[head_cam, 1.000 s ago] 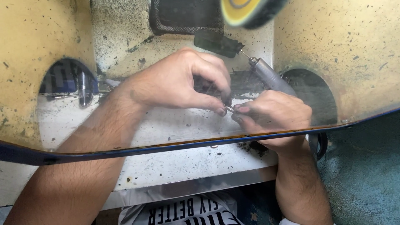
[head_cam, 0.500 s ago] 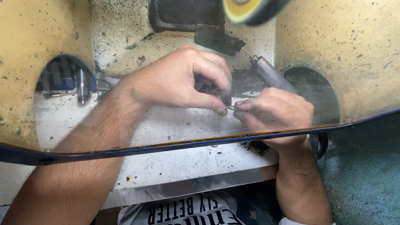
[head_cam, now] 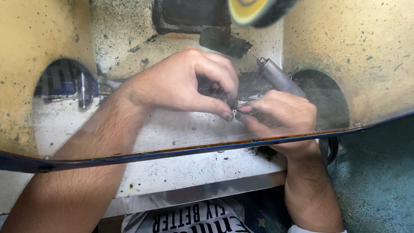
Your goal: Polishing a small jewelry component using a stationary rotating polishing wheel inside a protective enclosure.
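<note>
Your left hand [head_cam: 181, 84] and right hand [head_cam: 280, 118] both pinch a tiny metal piece [head_cam: 236, 111] between fingertips, just behind the shield's blue edge [head_cam: 172, 151]. The grey handpiece [head_cam: 278, 77] crowds your right knuckles; open bench [head_cam: 172, 129] lies left.

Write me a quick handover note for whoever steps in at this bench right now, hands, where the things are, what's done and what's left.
Left hand: arched over the bench behind the clear shield, thumb and forefinger pinched on a tiny workpiece; too small to tell what it is.
Right hand: fingers meet the left hand's at that same piece, with the grey rotary handpiece lying across its back, bit pointing up toward a dark wedge-shaped piece.
A yellow-faced wheel sits at the top edge, touching nothing.
Metal tools lie at the left opening.
Done: piece gripped by both hands.
Left: how far the piece is worked cannot be judged.
</note>
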